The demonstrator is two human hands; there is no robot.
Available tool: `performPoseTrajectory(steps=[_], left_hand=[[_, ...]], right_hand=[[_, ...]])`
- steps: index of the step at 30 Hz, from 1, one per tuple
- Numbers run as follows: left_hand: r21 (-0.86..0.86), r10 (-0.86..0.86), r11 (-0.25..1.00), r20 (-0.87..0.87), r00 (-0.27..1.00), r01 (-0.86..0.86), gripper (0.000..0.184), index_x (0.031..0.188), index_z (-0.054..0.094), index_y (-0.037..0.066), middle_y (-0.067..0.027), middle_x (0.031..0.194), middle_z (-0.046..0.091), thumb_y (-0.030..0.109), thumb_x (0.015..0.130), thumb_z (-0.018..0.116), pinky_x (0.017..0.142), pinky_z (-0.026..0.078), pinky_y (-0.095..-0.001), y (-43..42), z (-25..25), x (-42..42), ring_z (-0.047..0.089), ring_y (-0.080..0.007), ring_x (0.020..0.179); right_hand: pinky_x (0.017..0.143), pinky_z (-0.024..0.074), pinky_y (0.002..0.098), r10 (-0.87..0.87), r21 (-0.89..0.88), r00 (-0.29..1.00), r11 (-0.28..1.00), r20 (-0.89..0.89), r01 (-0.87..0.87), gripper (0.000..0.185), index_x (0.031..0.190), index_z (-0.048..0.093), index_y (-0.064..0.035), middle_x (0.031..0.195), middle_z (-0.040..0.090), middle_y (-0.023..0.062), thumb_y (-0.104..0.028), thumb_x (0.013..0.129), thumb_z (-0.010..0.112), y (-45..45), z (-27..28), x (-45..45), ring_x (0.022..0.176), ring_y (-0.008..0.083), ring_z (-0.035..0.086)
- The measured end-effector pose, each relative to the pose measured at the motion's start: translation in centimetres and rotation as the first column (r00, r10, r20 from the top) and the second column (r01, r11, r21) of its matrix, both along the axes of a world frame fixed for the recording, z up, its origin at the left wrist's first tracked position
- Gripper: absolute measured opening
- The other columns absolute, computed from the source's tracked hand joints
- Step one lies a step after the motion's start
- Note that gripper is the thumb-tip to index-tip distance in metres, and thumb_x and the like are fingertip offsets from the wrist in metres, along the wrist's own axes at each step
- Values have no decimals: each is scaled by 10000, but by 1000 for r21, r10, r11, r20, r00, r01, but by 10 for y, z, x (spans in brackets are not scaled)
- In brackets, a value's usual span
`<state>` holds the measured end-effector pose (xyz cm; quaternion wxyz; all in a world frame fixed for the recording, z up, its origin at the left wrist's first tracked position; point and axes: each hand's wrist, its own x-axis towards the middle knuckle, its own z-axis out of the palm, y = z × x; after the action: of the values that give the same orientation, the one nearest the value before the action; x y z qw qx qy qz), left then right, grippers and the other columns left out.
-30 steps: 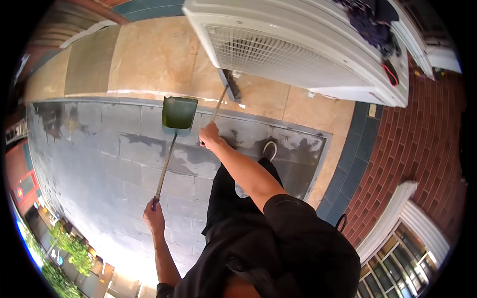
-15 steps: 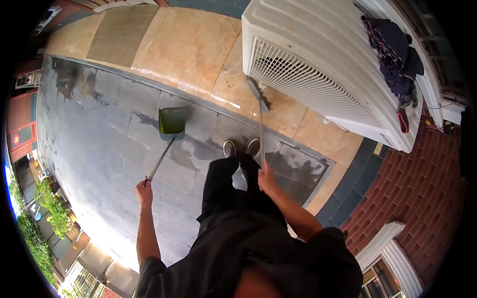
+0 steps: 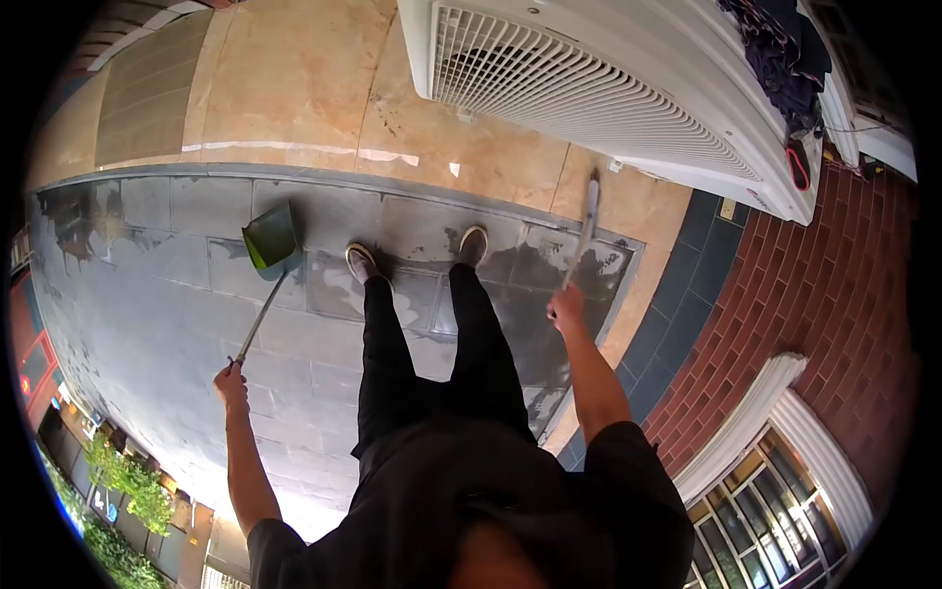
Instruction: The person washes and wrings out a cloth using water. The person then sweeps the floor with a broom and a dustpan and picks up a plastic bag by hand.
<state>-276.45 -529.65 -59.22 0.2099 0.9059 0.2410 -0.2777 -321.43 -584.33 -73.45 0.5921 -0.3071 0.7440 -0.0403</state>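
Observation:
My left hand (image 3: 232,385) is closed round the end of a long thin handle. That handle leads up to a green dustpan (image 3: 274,239), which is tilted over the grey paving left of my feet. On the right, my right hand (image 3: 566,306) grips the handle of a broom (image 3: 592,201). The narrow broom head lies near the tan stone border, at the right end of the paving, and is slightly blurred. Both of my shoes stand on the paving between the two tools.
A large white outdoor unit (image 3: 589,88) with a grille stands at the upper right, dark cloth (image 3: 785,59) on top. Tan stone (image 3: 285,88) borders the grey paving (image 3: 196,285). A red brick wall (image 3: 756,294) and a barred window (image 3: 765,510) are on the right.
The broom has swung right, away from the unit's near left corner, and my right hand has gone with it. The dustpan and my left hand are further left. My feet are wider apart.

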Motion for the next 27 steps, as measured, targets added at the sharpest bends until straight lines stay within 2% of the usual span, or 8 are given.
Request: performPoseTrajectory(steps=[2, 6, 8, 11, 16, 22, 24, 27], left_hand=[[2, 23, 1000, 13, 1000, -23, 234, 926, 676, 19, -3, 545, 495, 235, 894, 590, 312, 261, -247, 9, 1, 6, 383, -73, 355], [-41, 14, 999, -23, 1000, -15, 238, 932, 674, 11, -2, 550, 498, 226, 891, 580, 310, 256, -244, 35, 2, 23, 378, -67, 353], [-75, 11, 997, -15, 1000, -12, 240, 935, 674, 8, -2, 549, 499, 224, 890, 579, 310, 253, -242, 43, 4, 30, 376, -66, 353], [-100, 20, 995, -33, 999, -23, 243, 943, 675, 3, -3, 546, 498, 220, 888, 582, 310, 247, -241, 66, 5, 41, 373, -65, 352], [-62, 28, 998, -68, 997, -32, 241, 964, 674, -1, -6, 549, 502, 213, 889, 594, 318, 237, -242, 85, -4, 66, 369, -60, 359], [-28, -37, 999, 5, 999, 37, 216, 992, 662, -1, 0, 560, 516, 178, 894, 593, 364, 239, -225, 109, -23, 58, 354, -45, 403], [-32, -45, 998, 2, 999, 45, 199, 995, 659, 1, 6, 567, 519, 158, 896, 587, 370, 233, -224, 115, -8, 51, 350, -35, 412], [28, -73, 997, 15, 997, 73, 196, 997, 649, -2, 16, 558, 511, 155, 892, 595, 376, 219, -218, 115, 7, 66, 334, -26, 412]], right_hand=[[316, 326, 362, 68, 64, 989, 996, -131, -60, 173, 978, 474, -42, 544, 392, 63, 23, 818, 476, 34, 15, 81, 387, 208, 446], [323, 367, 364, 337, -44, 940, 940, -53, -340, 230, 1008, 585, 37, 552, 440, 81, 19, 783, 541, 151, 28, 191, 371, 211, 474], [309, 317, 332, 243, 16, 956, 968, 163, -249, 384, 1219, 492, -17, 572, 402, 41, -16, 835, 486, 176, 68, 227, 358, 174, 403], [305, 303, 314, 86, 118, 972, 987, 217, -113, 357, 1219, 484, -61, 593, 408, 26, -37, 863, 471, 200, 101, 221, 352, 146, 373], [326, 296, 291, 113, -9, 993, 994, 21, -113, 309, 1206, 486, -113, 596, 369, 9, -64, 902, 460, 202, 109, 154, 382, 117, 367], [348, 304, 299, -57, -127, 913, 992, -403, 6, 130, 956, 460, -119, 606, 394, 34, -24, 906, 387, 87, -33, 119, 426, 163, 397], [316, 343, 352, -140, 38, 935, 986, -325, 160, 152, 1022, 500, -101, 670, 483, 109, -128, 880, 453, -20, -126, 89, 412, 208, 437], [357, 397, 318, -97, -119, 892, 992, -442, 49, 119, 931, 547, -31, 668, 545, 131, -39, 821, 503, -100, -230, 98, 446, 200, 498]])
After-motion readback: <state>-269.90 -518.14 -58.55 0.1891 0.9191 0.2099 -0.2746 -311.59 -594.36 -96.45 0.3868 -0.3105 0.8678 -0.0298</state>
